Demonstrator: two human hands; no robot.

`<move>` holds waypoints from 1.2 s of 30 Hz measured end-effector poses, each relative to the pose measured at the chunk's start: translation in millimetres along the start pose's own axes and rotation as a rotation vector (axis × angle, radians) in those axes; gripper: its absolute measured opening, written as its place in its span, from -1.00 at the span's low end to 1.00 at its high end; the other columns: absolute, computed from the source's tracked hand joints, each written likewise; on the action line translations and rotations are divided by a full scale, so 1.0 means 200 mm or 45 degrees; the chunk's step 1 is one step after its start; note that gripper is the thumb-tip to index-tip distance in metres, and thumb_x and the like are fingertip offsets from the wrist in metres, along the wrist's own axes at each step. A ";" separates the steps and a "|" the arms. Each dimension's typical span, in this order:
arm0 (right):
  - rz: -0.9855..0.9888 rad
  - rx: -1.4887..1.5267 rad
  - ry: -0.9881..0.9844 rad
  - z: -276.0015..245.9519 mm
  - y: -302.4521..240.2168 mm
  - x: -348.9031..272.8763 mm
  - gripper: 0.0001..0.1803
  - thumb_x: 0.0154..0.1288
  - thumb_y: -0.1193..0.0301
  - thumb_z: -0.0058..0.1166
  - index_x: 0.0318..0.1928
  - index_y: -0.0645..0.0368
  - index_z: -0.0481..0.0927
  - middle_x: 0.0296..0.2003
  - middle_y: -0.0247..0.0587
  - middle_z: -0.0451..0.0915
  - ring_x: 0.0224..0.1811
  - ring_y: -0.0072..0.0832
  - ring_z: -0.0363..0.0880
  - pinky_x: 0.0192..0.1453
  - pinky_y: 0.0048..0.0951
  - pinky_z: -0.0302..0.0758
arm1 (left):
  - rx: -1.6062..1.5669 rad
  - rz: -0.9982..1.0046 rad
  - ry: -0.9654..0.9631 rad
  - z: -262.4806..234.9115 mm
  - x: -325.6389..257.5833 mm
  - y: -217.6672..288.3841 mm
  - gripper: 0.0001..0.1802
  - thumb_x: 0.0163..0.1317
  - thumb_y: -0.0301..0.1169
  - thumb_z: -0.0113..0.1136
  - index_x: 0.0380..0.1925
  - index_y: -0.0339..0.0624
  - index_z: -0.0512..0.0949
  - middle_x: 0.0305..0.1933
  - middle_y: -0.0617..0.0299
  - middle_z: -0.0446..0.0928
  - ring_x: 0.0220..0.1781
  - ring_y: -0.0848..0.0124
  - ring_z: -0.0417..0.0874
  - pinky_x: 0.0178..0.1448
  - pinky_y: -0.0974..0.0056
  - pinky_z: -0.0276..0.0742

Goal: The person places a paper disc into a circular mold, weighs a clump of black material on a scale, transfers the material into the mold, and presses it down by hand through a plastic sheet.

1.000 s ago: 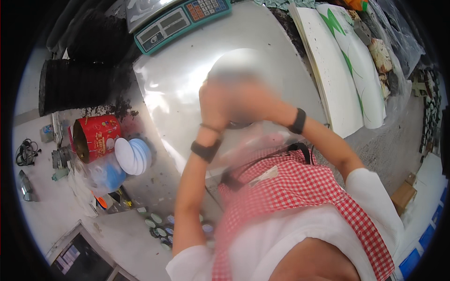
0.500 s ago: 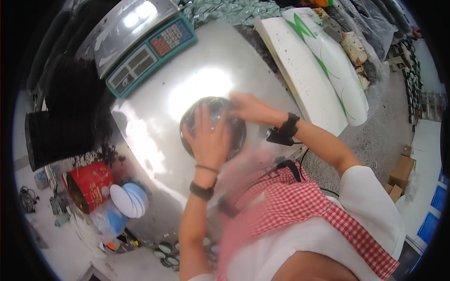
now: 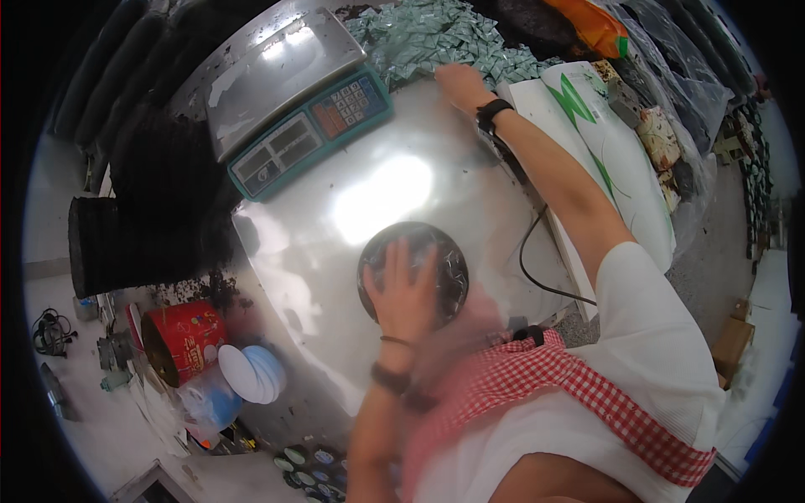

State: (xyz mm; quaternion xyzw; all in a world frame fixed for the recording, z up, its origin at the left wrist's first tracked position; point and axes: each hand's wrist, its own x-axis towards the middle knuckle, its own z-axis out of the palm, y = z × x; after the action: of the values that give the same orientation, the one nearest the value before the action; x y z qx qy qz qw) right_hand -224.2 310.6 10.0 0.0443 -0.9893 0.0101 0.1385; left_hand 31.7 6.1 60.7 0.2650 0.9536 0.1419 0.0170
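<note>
A dark round dish or tin (image 3: 454, 267), its top glossy like clear film, sits on the shiny metal table. My left hand (image 3: 407, 289) lies flat on its top with the fingers spread. At the far edge of the table, my right hand (image 3: 463, 86) is curled beside a heap of small pale-green packets (image 3: 444, 38). Whether its fingers hold a packet is hidden from view.
A teal-framed weighing scale (image 3: 310, 130) with a metal plate stands far left. White rolls of film with green marks (image 3: 579, 126) lie at right. A red tin (image 3: 184, 339) and white-blue lids (image 3: 251, 373) are lower left. A black cable (image 3: 524, 260) crosses the right side.
My right hand has left the round dish and reached far forward to the green packets. My left hand stays on the dish. The whole view has shifted, showing more of the heap.
</note>
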 end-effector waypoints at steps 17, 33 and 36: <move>-0.030 0.737 0.221 -0.82 0.02 -1.02 -0.89 0.13 0.43 0.05 -0.34 0.16 0.59 -0.41 -0.10 0.59 -0.33 -0.14 0.58 -0.22 -0.23 0.50 | -0.004 0.120 0.184 0.07 -0.06 0.03 -0.38 0.18 -0.25 0.02 0.33 0.22 0.36 0.49 0.29 0.17 0.50 0.23 0.15 0.46 -0.22 -0.24; 0.625 -0.693 -0.102 -0.19 0.91 -0.84 -0.87 0.09 0.43 0.05 -0.35 0.19 0.57 -0.23 0.43 0.59 -0.29 -0.05 0.60 -0.51 -0.32 0.46 | 0.258 0.133 0.087 0.11 0.02 0.01 -0.50 0.39 -0.11 -0.10 0.31 0.14 0.36 0.51 0.26 0.13 0.53 0.22 0.06 0.43 -0.24 -0.19; 0.475 -0.724 -0.008 -0.23 0.98 -0.84 -0.92 0.05 0.43 0.08 -0.46 0.11 0.62 -0.52 0.01 0.57 -0.42 -0.14 0.60 -0.57 -0.21 0.39 | 0.321 0.143 0.135 0.13 0.01 0.03 -0.49 0.37 -0.08 -0.06 0.29 0.12 0.39 0.47 0.23 0.20 0.49 0.21 0.14 0.42 -0.23 -0.10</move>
State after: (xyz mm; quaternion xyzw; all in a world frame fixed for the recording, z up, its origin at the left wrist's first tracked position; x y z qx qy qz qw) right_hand -68.0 521.4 7.1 -0.1779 -0.9441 -0.2410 0.1379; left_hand 34.7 18.6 36.7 0.3101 0.9471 0.0356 -0.0748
